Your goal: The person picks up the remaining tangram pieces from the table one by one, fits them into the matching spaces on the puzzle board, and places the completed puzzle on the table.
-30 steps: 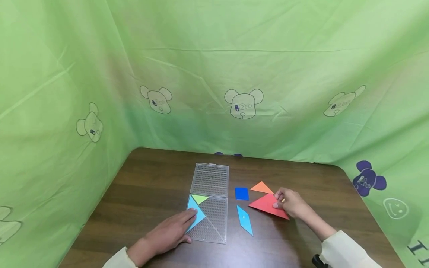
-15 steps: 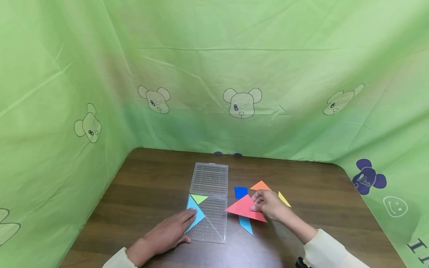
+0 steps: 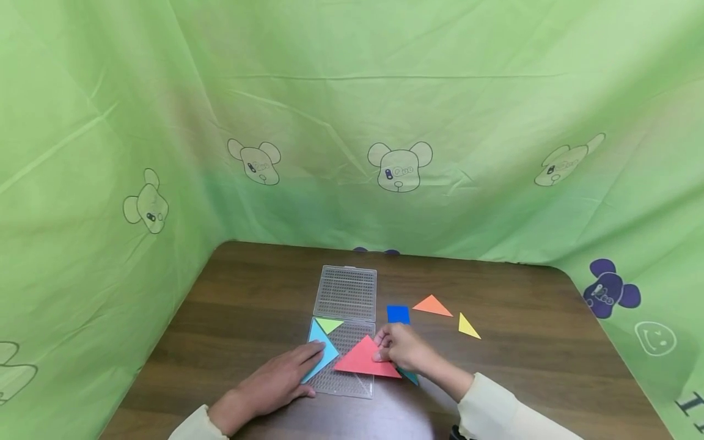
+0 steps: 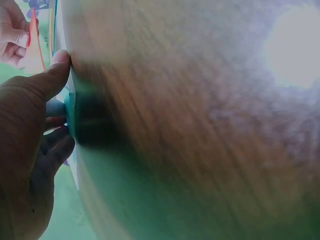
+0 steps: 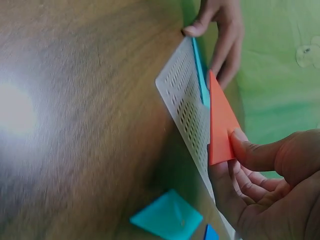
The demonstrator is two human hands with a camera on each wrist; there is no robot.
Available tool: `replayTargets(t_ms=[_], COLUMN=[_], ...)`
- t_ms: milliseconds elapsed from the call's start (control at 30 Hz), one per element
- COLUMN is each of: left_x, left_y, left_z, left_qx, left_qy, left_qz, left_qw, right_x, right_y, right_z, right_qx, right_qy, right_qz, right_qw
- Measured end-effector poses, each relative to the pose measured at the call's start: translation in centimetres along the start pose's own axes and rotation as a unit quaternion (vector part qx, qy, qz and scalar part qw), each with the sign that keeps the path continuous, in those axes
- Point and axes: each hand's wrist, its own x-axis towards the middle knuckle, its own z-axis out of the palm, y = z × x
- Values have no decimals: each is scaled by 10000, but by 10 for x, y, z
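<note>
My right hand pinches a large red triangle between thumb and fingers, tilted over the near half of an open clear plastic case. In the right wrist view the red triangle stands steeply on edge, apart from the case's perforated surface. My left hand rests with extended fingers on a large light blue triangle at the case's left side; its thumb lies by the front edge. A small green triangle lies in the same half, against the blue one's upper corner.
Right of the case lie a blue square, an orange triangle and a yellow triangle. A blue-green parallelogram lies on the wooden table, partly under my right hand in the head view. Green cloth hangs behind.
My right hand has carried the red triangle leftward from the table, past the parallelogram, to above the case. The yellow triangle has come into view. The left hand has stayed on the light blue triangle.
</note>
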Motion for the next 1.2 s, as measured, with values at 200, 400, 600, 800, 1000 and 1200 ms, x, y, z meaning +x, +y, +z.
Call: replayTargets(t_ms=[200, 400, 600, 800, 1000, 1200], left_x=[1, 1, 2, 2, 1, -1], left_y=[0, 1, 1, 1, 2, 1], left_z=[-2, -3, -3, -2, -1, 1], left_qx=[49, 51, 72, 65, 240, 568], left_qy=[-102, -190, -217, -152, 131, 665], left_qz=[-11, -74, -110, -76, 70, 386], left_qw=[9999, 9998, 9997, 9998, 9996, 9954], right_x=[2, 5, 10, 11, 10, 10], right_y=[-3, -5, -8, -10, -14, -16], right_z=[13, 25, 34, 42, 48, 52], right_qx=[102, 244, 11, 6, 154, -37], right_qy=[-206, -298, -332, -363, -452, -300], right_qz=[-112, -229, -188, -150, -66, -62], right_qw=[9997, 9990, 9993, 9992, 9988, 9995])
